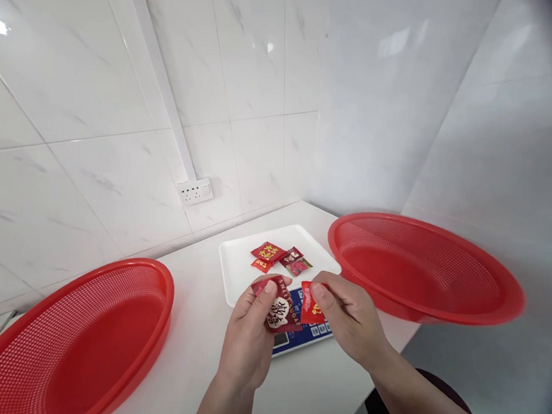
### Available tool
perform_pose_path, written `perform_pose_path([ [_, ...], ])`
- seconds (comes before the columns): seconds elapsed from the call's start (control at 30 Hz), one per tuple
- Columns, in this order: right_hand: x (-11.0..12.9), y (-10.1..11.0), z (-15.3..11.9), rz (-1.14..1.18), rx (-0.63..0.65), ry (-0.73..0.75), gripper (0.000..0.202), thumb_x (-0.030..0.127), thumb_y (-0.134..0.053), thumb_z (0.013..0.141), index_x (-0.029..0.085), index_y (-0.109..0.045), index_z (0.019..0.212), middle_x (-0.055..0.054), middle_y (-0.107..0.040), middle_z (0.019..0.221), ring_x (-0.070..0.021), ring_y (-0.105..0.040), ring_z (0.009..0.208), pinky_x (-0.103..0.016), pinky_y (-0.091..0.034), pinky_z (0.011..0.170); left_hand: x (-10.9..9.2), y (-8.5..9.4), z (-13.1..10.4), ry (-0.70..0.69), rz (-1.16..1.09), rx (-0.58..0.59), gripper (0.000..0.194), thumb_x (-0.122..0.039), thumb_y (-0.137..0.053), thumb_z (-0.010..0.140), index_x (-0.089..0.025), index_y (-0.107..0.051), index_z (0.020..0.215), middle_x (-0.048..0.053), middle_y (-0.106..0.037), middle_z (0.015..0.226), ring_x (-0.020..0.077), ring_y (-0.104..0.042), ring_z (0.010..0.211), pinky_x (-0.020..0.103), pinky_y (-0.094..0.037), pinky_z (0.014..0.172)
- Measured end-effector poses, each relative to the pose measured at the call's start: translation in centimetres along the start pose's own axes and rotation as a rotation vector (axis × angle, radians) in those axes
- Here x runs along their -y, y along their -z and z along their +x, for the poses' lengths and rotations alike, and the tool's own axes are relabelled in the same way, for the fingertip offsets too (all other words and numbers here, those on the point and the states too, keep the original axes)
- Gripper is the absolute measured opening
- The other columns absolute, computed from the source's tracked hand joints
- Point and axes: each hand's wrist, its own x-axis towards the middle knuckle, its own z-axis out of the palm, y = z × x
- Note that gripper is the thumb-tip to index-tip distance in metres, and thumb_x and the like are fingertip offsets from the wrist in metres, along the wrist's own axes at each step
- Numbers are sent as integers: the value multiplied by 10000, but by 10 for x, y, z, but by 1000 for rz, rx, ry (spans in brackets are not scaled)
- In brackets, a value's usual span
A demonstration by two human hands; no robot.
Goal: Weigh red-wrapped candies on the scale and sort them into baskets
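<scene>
My left hand (250, 328) pinches a dark red packet (281, 306) with white and gold lettering. Close beside it, my right hand (350, 313) grips a smaller bright red packet (310, 306) between thumb and fingers. Both packets are held above the front of a scale with a blue keypad panel (300, 341), which they and my hands partly cover. Behind them, the scale's white tray (236, 262) bears several small packets in a loose cluster, among them a red one with yellow lettering (268, 252) and a green and pink one (298, 266).
A large red mesh basket (160, 288) stands at the left of the white table (193, 317). Another red basket (500, 290) sits at the right, partly past the table's edge. A tiled wall with a socket (195, 191) rises behind.
</scene>
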Motion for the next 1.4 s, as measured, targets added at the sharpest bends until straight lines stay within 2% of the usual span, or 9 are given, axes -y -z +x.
perform_pose_path([
  [0.3,-3,-2,2,509,106,-337,330,493,-474,837,190,-559,740,10,-500,590,-100,-456,508,-215,-346,455,0,6,5,-8,-40,52,262,-302,-648,760,-177,-638,990,-7,-589,626,67,-523,527,144,-423,492],
  [0.5,-1,-9,4,956,171,-669,279,491,-558,787,219,-551,849,53,-460,582,-43,-377,407,-158,-176,354,2,5,5,-83,170,112,471,-314,-622,782,-253,-476,1226,-23,-575,692,68,-523,545,150,-448,484],
  [0.7,-1,-9,-1,833,204,-531,368,520,-633,709,189,-475,680,86,-346,508,-42,-241,429,-181,-181,411,2,2,-1,-57,387,164,549,-361,-611,771,-298,-389,1269,-31,-536,727,96,-521,538,181,-442,417],
  [0.87,-4,-5,-1,625,63,-361,306,428,-605,773,190,-461,646,79,-339,513,-64,-258,463,-205,-224,443,3,2,2,-136,501,169,461,-343,-617,769,-272,-465,1198,-30,-533,727,108,-500,645,217,-426,604],
  [0.97,-6,-4,0,620,-48,-346,297,438,-587,784,198,-452,672,81,-342,498,-67,-274,456,-203,-233,440,4,4,5,-164,637,206,250,-365,-603,770,-194,-592,951,3,-555,770,127,-478,682,222,-382,620],
  [1.03,-8,-3,0,622,-72,-346,305,448,-578,788,200,-439,677,82,-348,497,-66,-286,455,-199,-235,437,4,5,5,-180,753,192,243,-393,-563,790,-159,-573,727,-10,-507,677,118,-429,632,214,-333,567],
  [1.1,-9,-1,1,611,-35,-350,315,459,-562,796,200,-428,678,82,-345,506,-63,-279,452,-195,-227,432,3,6,5,-163,794,199,308,-418,-521,809,-156,-518,647,-26,-446,621,108,-381,593,214,-297,536],
  [1.27,-9,6,2,469,141,-315,387,479,-475,842,191,-371,605,70,-319,524,-67,-249,461,-204,-216,426,-3,5,2,-50,739,380,338,-426,-507,812,-153,-479,614,-24,-418,606,101,-348,575,221,-266,529],
  [1.4,-4,7,4,269,124,-241,389,437,-446,865,193,-347,579,56,-327,539,-82,-288,495,-214,-253,452,-2,5,3,-41,752,398,357,-438,-472,830,-153,-466,614,-18,-419,601,105,-351,576,228,-262,531],
])
